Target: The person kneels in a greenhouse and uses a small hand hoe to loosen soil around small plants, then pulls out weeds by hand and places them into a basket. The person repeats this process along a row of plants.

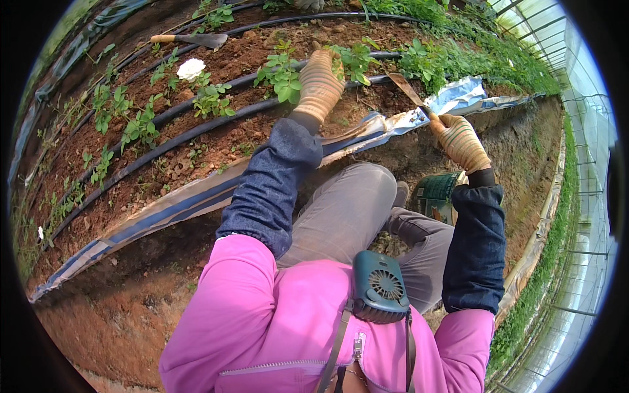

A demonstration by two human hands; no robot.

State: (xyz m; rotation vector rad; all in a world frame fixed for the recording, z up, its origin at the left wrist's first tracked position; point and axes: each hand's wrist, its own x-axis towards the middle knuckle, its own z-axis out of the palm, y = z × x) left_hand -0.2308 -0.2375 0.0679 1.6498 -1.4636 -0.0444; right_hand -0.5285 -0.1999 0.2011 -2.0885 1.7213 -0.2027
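Note:
My left hand (320, 84), in a striped work glove, is over the raised bed among leafy rose plants (282, 73), above the black drip hoses (196, 126). Its fingers are curled and mostly hidden, so what they hold cannot be told. My right hand (461, 140), gloved too, is closed around the wooden handle of a rusty-bladed hand tool (407, 89). That blade points up and left over the bed's edge, close to green weeds (425, 64). A white rose (190, 70) blooms farther left.
A second wooden-handled tool (189, 39) lies on the soil at the upper left. Blue and white plastic sheeting (172, 206) edges the bed. A green bucket (436, 194) stands by my knee. Another glove (309, 4) shows at the top edge. Greenhouse film (589, 162) lies to the right.

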